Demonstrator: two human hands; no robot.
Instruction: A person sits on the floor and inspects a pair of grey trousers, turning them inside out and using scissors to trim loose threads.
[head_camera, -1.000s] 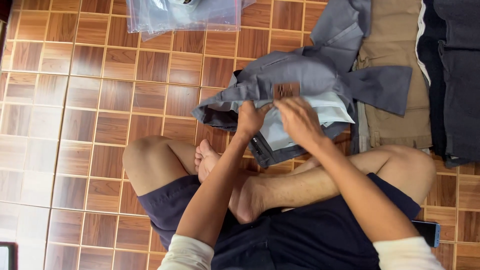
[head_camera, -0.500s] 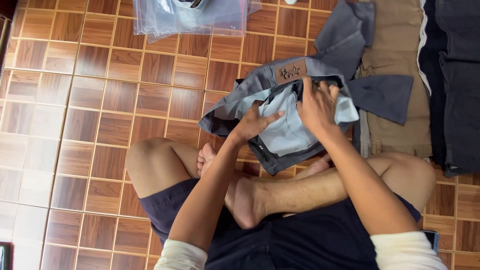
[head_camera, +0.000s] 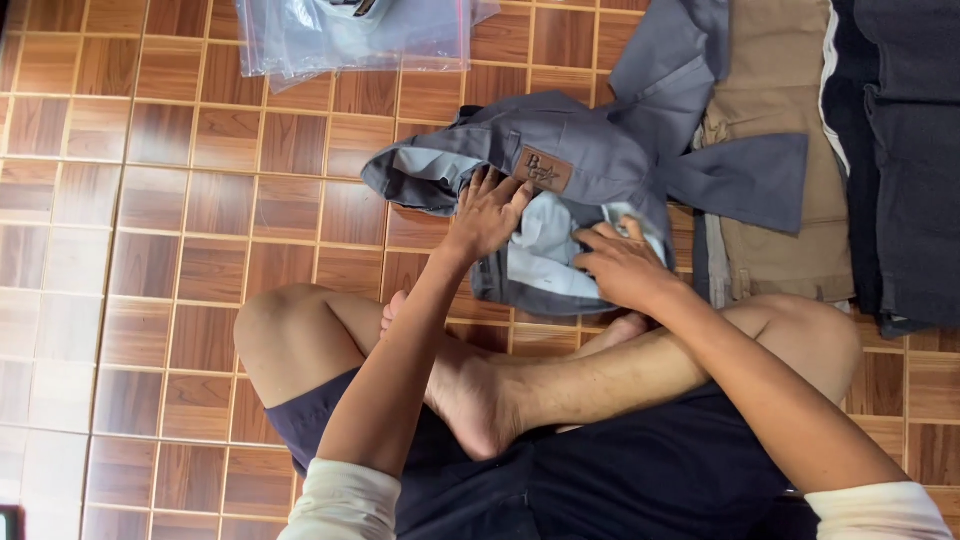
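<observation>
On the floor: grey trousers (head_camera: 590, 160) are bunched on the wooden tiles (head_camera: 200, 200) before crossed legs, brown waistband patch (head_camera: 543, 169) up.
Left hand (head_camera: 487, 212): fingers spread, pressed flat beside the patch.
Right hand (head_camera: 622, 266): curled, gripping the pale pocket lining (head_camera: 545, 250).
Progress: judged mid-way; lining exposed, legs unfolded.
Edges: khaki trousers (head_camera: 785, 130) and dark garments (head_camera: 900, 150) are touched on the right; clear plastic bag (head_camera: 350, 35) apart above.
Room: open tiles leftward.

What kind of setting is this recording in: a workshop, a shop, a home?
Probably a home or small garment-packing spot. The person sits cross-legged on a wood-pattern tiled floor, both hands on grey trousers, with folded trousers laid alongside and clear plastic bags nearby.
</observation>
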